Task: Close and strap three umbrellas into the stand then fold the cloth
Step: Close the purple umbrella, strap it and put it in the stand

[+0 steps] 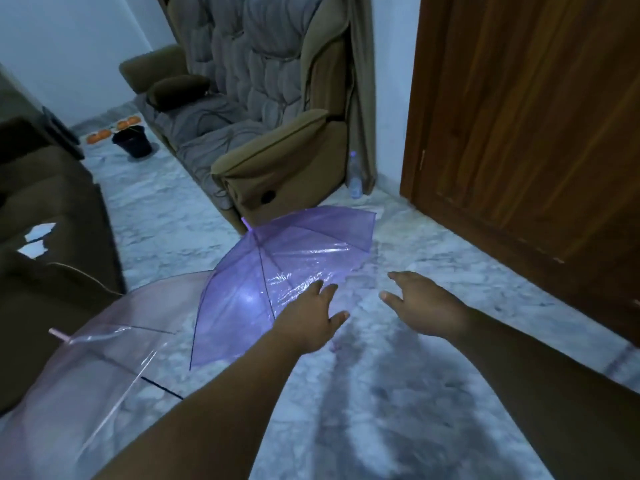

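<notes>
Both arms reached over a marble floor (398,393). The left hand (313,317), fingers spread and empty, hovered at the open purple umbrella (277,271); the right hand (415,299) was also open. A pink umbrella (86,368) lay nearby. Closing the purple one probably came next.

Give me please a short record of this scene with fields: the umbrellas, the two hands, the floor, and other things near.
purple umbrella: open, lying on the floor, tip toward the armchair
pink umbrella: open, lying at lower left, partly cut off by the picture edge
third umbrella: not in view
left hand: open, fingers spread, at the purple canopy's edge; contact cannot be told
right hand: open, holds nothing, above the floor
floor: pale marble pattern
armchair: behind the purple umbrella
bottle: upright, beside the armchair
door: brown wood, at right
</notes>
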